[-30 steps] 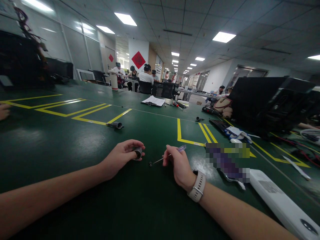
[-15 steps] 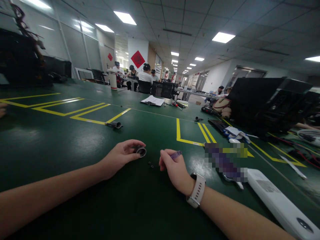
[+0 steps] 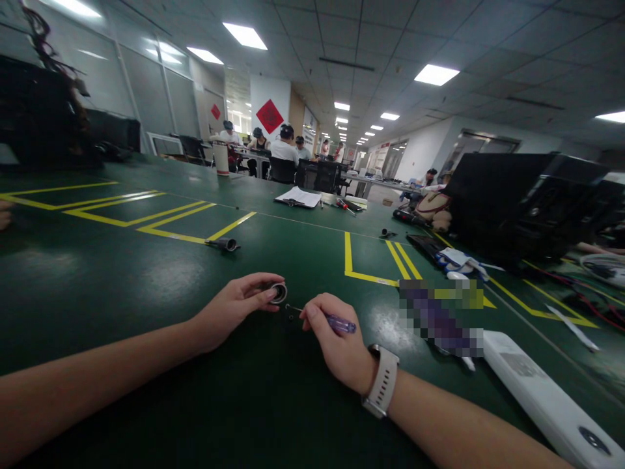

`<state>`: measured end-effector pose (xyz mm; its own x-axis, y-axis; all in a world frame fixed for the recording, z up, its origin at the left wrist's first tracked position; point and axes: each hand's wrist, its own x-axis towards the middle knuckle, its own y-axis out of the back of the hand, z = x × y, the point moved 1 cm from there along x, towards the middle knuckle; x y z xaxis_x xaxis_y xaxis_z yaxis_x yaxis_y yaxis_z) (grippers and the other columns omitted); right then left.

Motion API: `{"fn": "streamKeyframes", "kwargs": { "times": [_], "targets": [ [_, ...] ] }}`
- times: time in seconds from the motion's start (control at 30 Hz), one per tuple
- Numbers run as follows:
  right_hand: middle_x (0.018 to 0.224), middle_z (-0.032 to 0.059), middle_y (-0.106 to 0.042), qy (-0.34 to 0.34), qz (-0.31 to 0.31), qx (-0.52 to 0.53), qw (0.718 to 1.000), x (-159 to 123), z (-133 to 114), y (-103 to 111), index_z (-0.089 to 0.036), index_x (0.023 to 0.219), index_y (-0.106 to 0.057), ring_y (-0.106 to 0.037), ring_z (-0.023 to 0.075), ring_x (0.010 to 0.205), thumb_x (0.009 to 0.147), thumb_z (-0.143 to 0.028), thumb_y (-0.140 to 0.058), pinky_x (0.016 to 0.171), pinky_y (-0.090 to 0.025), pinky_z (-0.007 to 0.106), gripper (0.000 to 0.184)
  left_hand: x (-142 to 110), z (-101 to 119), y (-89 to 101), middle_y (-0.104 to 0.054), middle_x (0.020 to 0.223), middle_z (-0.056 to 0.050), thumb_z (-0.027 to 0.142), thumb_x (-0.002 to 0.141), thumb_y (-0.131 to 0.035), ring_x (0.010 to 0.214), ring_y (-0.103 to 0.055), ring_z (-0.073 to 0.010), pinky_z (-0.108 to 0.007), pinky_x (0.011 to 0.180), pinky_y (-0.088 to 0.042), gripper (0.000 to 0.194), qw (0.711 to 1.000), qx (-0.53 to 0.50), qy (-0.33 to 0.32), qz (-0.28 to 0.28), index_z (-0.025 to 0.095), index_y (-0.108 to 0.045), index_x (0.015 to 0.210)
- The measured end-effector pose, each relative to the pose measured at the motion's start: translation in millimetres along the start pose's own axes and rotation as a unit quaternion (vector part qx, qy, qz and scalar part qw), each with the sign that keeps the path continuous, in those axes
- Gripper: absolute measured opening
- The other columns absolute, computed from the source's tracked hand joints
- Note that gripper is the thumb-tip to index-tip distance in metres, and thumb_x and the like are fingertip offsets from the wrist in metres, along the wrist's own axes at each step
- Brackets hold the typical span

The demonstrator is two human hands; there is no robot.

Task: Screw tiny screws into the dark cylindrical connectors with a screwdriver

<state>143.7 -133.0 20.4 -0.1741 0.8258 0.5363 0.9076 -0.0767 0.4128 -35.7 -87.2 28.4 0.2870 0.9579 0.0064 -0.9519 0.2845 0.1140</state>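
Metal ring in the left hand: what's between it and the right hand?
In the head view, the thin shaft of a purple-handled tool reaches from the right hand toward the metal ring, with a small dark part just below the shaft.

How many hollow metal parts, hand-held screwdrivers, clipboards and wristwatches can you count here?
Hollow metal parts: 3 (one in the left hand, two on the table)
Hand-held screwdriver: 1 (right hand)
Clipboard: 1
Wristwatch: 1
Total: 6
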Motion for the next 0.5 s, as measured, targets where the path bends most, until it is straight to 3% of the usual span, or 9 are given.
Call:
{"fn": "streamKeyframes", "kwargs": {
  "times": [0.17,0.33,0.5],
  "targets": [
    [0.076,0.0017,-0.059,0.045,-0.014,-0.018,0.999,-2.8,-0.6,-1.3,-0.018,0.08,-0.056,-0.056,0.014,0.072,0.08,-0.015,-0.05,0.066,-0.043,0.026,0.007,-0.3,-0.3,0.2,-0.068,0.099,-0.005,0.027,0.066,-0.069,0.094,-0.063,-0.0227,-0.035,0.087,-0.05,0.035,1.0,0.008,0.015,0.003,0.018,-0.064,0.099],
    [0.08,0.0027,-0.059,0.107,-0.073,-0.062,0.99,-3.7,-2.3,-4.6,-0.019,0.085,-0.054,-0.055,0.0145,0.076,0.079,-0.013,-0.05,0.07,-0.044,0.027,0.009,-1.0,-0.3,0.5,-0.068,0.104,-0.007,0.021,0.06,-0.07,0.1,-0.062,-0.0248,-0.038,0.09,-0.048,0.038,0.999,0.011,0.031,0.003,0.018,-0.064,0.098],
    [0.084,0.0043,-0.06,0.125,-0.106,-0.103,0.981,-4.7,-5.0,-6.2,-0.019,0.088,-0.053,-0.055,0.0167,0.08,0.08,-0.014,-0.049,0.074,-0.043,0.031,0.01,-0.1,-1.3,1.0,-0.068,0.103,-0.007,0.023,0.059,-0.071,0.101,-0.061,-0.0255,-0.038,0.088,-0.049,0.04,1.0,0.012,0.027,-0.001,0.018,-0.064,0.097]
  ]
}}
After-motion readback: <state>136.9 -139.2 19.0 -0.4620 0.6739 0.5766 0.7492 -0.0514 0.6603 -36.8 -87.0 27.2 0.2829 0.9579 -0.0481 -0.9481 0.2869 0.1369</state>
